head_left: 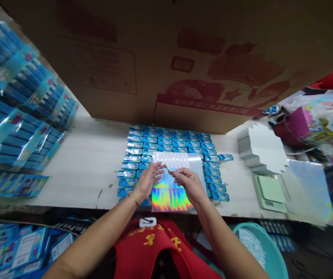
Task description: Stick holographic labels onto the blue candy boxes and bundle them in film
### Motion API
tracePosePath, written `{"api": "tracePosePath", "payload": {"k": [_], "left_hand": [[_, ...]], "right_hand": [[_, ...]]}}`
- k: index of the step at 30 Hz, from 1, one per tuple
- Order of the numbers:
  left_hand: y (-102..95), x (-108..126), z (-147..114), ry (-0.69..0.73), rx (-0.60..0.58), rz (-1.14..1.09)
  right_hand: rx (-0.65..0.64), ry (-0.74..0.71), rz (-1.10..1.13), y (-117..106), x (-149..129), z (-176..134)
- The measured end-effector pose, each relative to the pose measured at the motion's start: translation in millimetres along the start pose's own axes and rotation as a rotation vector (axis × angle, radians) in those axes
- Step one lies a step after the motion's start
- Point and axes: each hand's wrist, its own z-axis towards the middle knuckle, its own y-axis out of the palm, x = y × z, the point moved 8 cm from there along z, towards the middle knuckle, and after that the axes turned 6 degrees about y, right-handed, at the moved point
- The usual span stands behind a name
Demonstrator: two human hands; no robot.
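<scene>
- Red apron (pixel 134 252) with yellow characters: directly below both hands, on the near side of the table's front edge.
- Right hand (pixel 188 184): thumb and fingers pinched together on a small curved piece (pixel 169 171), too small to identify, which points toward the left hand.
- Left hand (pixel 149 180): nothing gripped; fingers parted and slightly bent, just beside the free end of the piece. Gold bracelet (pixel 133 199) on this wrist.
- Shiny rainbow sheet (pixel 169 197): beneath both hands, on top of the packs. Contact between hands and sheet cannot be told.
- Small blue packs (pixel 150 140): laid in rows to either side of the hands and beyond them; one juts out from the block, ahead and right of the right hand.
- Cardboard box (pixel 154 77): upright beyond the hands, limiting forward reach at the far end of the rows.
- White table (pixel 87 155): open surface left of the left hand and a narrower stretch right of the right hand; front edge just nearer than the sheet.
- Stepped white stack (pixel 261 149) and pale green scale (pixel 271 190): well right of the right hand, obstructing that side.
- Blue cartons (pixel 29 77): piled well left of the left hand.
- Turquoise basin (pixel 279 255): below table level, to the right of the right hand.
</scene>
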Motion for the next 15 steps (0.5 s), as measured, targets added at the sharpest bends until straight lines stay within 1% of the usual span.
{"api": "tracePosePath", "payload": {"k": [1, 2, 5, 8, 10, 12, 15], "left_hand": [[-8.4, 2, -8, -0.043, 0.036, -0.056], [-19.5, 4, -15, -0.061, 0.087, -0.068], [-63.0, 10, -36, -0.041, 0.27, -0.005], [-108.5, 13, -58, 0.002, 0.404, 0.033], [-136.5, 16, -72, 0.049, 0.464, 0.057], [-161.4, 16, -84, 0.082, 0.52, 0.088], [-189.8, 13, -92, 0.115, 0.595, 0.15]], "right_hand": [[-0.008, 0.039, 0.051, 9, 13, 0], [-0.014, 0.075, 0.097, 19, 26, 0], [-0.017, 0.153, 0.178, 49, 61, -2], [0.003, 0.204, 0.161, 82, 90, -3], [0.043, 0.203, 0.118, 103, 103, -1], [0.079, 0.168, 0.061, 121, 112, 2], [0.122, 0.111, -0.045, 141, 121, 9]]}}
